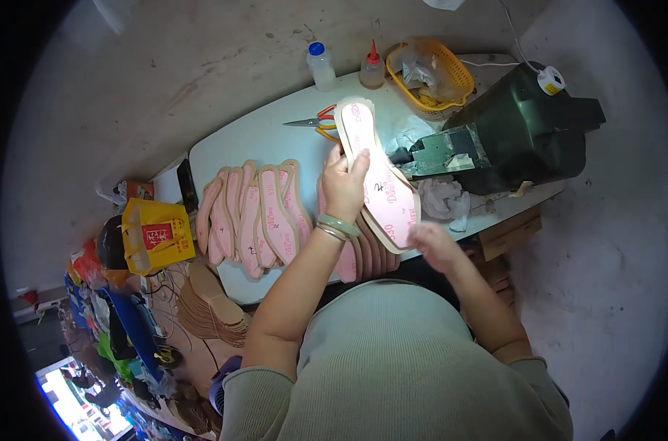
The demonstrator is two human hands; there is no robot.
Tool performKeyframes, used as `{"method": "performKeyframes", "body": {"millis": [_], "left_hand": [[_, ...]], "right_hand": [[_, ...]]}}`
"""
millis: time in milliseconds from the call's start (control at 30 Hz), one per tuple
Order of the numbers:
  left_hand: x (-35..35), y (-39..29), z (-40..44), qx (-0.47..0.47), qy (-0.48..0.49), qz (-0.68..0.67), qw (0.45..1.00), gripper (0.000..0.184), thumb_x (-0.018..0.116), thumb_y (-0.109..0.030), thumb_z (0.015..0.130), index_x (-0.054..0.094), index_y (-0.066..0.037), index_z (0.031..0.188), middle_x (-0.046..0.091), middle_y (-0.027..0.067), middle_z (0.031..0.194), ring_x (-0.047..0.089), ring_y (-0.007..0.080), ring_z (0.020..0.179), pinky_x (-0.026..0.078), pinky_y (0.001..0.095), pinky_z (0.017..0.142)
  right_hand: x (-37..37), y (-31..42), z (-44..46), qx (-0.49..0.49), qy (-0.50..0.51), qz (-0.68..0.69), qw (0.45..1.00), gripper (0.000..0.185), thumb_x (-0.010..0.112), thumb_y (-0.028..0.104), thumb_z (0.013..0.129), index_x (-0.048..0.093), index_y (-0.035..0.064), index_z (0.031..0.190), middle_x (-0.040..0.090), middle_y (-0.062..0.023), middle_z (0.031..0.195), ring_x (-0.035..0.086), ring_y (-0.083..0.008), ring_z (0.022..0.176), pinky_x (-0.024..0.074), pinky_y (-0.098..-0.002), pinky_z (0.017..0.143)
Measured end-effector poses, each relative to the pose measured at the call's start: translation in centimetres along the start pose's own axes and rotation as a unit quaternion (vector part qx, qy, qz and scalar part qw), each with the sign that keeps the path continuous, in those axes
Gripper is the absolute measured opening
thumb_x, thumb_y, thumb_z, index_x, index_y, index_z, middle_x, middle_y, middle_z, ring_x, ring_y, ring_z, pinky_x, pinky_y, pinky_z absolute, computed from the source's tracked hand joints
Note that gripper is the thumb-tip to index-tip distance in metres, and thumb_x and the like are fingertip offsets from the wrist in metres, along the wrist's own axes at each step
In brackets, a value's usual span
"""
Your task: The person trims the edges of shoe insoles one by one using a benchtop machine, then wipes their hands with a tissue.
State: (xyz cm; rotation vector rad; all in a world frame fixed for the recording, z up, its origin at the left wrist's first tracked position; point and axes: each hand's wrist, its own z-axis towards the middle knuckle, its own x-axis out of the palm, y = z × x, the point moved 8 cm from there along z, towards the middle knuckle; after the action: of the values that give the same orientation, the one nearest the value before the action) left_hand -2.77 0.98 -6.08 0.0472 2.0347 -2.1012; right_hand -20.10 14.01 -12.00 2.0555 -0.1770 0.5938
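Observation:
My left hand (343, 182) is closed round the narrow middle of a pink insole (392, 202) with a beige edge, raised above the white table (235, 140). The thumb lies on its printed face. My right hand (438, 246), blurred, is beside the wide lower end of the insole; its fingers are smeared, and whether they touch the edge is unclear. Under and beside my left forearm is a fanned stack of pink insoles (346, 263). Further left, several more pink insoles (276, 224) overlap in a row.
Scissors (302, 123) with orange handles, a blue-capped bottle (321, 70), a red-tipped bottle (372, 70) and a yellow basket (462, 82) lie along the back. A dark green machine (525, 125) stands right. A yellow bag (157, 237) and brown insole stacks (210, 305) are at left.

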Motion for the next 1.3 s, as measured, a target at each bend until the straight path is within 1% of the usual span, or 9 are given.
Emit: {"method": "performKeyframes", "body": {"millis": [100,233,333,433,533,567,733,1100,1300], "left_hand": [[-0.4,-0.2,0.8,-0.036,0.022,-0.028,0.999,0.031,0.062,-0.024,0.089,0.07,0.005,0.098,0.055,0.0189,0.128,0.052,0.0314,0.116,0.038,0.0386,0.101],[-2.2,-1.7,2.6,0.092,-0.067,0.235,0.965,0.051,0.059,-0.029,0.091,0.051,0.002,0.131,0.044,0.0225,0.138,0.039,0.0385,0.127,0.03,0.0449,0.107],[-1.2,-5.8,3.7,0.277,-0.006,0.364,0.889,0.068,0.064,-0.041,0.086,0.046,0.003,0.135,0.046,0.0233,0.136,0.041,0.0383,0.126,0.03,0.0448,0.107],[2.1,-6.3,4.0,0.359,0.273,0.376,0.81,0.065,0.072,-0.043,0.079,0.056,-0.004,0.128,0.054,0.0182,0.125,0.048,0.0352,0.12,0.036,0.0425,0.103],[3.5,-5.2,5.2,0.208,0.457,0.374,0.78,0.057,0.074,-0.046,0.076,0.063,-0.011,0.119,0.06,0.0129,0.107,0.055,0.0304,0.107,0.041,0.0413,0.095],[3.4,-5.4,5.5,0.235,0.436,0.362,0.79,0.045,0.074,-0.045,0.077,0.068,-0.015,0.111,0.061,0.0087,0.094,0.057,0.0269,0.096,0.043,0.0404,0.088],[2.8,-4.5,6.1,0.207,0.446,0.368,0.79,0.038,0.07,-0.04,0.082,0.066,-0.013,0.108,0.062,0.0107,0.096,0.057,0.0279,0.097,0.044,0.0403,0.087],[0.6,-4.8,4.7,0.191,0.374,0.37,0.829,0.034,0.061,-0.038,0.09,0.064,-0.009,0.108,0.066,0.0137,0.102,0.061,0.0293,0.099,0.046,0.0397,0.086],[-0.2,-4.6,3.0,0.069,0.35,0.356,0.864,0.032,0.058,-0.037,0.092,0.064,-0.01,0.108,0.067,0.0133,0.097,0.063,0.0286,0.093,0.048,0.0381,0.082]], "right_hand": [[4.2,0.4,0.4,0.03,0.025,0.058,0.998,0.029,0.058,0.026,0.095,0.064,-0.0009,0.102,0.066,-0.0054,0.087,0.063,-0.0119,0.073,0.0497,-0.0248,0.066],[4.6,1.9,1.9,0.003,-0.031,0.063,0.998,0.027,0.06,0.025,0.093,0.064,-0.0009,0.101,0.066,-0.0059,0.083,0.062,-0.0125,0.07,0.0493,-0.0252,0.063],[4.5,2.5,3.2,-0.019,-0.054,0.076,0.995,0.023,0.06,0.023,0.094,0.064,0.0008,0.098,0.065,-0.0048,0.08,0.06,-0.0103,0.066,0.0479,-0.0221,0.058],[4.6,3.7,4.2,-0.016,-0.101,0.088,0.991,0.021,0.06,0.024,0.094,0.063,0.0035,0.092,0.063,-0.0017,0.074,0.057,-0.0079,0.061,0.046,-0.0206,0.056],[4.6,4.0,5.1,-0.01,-0.071,0.11,0.991,0.021,0.059,0.023,0.095,0.064,0.0039,0.091,0.063,-0.0016,0.073,0.057,-0.0072,0.06,0.0439,-0.0196,0.054],[4.7,4.0,5.0,-0.006,-0.058,0.11,0.992,0.02,0.058,0.022,0.095,0.063,0.0046,0.089,0.063,-0.0017,0.073,0.058,-0.0075,0.061,0.0433,-0.0198,0.054],[4.9,4.7,4.9,-0.021,-0.026,0.094,0.995,0.023,0.056,0.02,0.097,0.064,0.0044,0.083,0.064,-0.0017,0.071,0.057,-0.0055,0.058,0.0408,-0.0178,0.051],[4.4,5.8,5.6,-0.027,-0.129,0.031,0.991,0.022,0.057,0.02,0.095,0.065,0.0049,0.081,0.065,-0.0012,0.068,0.055,-0.0041,0.049,0.0365,-0.0166,0.044],[3.4,6.0,5.9,-0.036,-0.119,-0.009,0.992,0.024,0.057,0.021,0.095,0.066,0.004,0.08,0.067,-0.0028,0.067,0.055,-0.0046,0.049,0.0359,-0.017,0.044]]}}
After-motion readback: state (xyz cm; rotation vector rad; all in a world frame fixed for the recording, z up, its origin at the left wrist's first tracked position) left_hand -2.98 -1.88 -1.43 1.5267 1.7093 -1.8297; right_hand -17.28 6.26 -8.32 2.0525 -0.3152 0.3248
